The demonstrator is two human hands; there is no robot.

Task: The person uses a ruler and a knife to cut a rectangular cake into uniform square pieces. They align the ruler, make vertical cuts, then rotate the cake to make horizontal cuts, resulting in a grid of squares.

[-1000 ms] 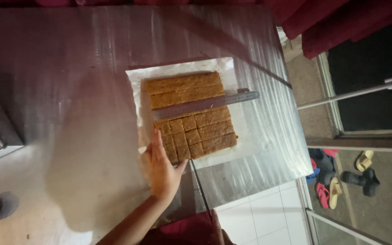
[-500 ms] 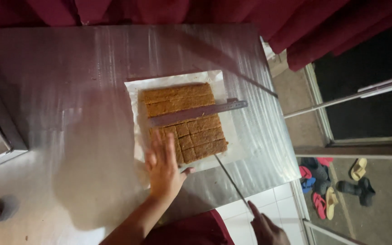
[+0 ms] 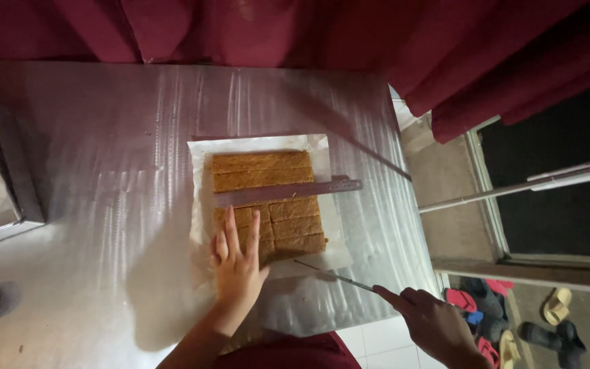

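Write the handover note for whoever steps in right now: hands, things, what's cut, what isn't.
Left hand: flat on the near left corner of the brown slab, fingers spread.
Right hand: grip shut on a long knife, its tip at the slab's near right edge.
Slab lies on white paper on the metal table; a metal ruler lies across it.
Done: near part scored into pieces.
Left: far part beyond the ruler shows only long strips.
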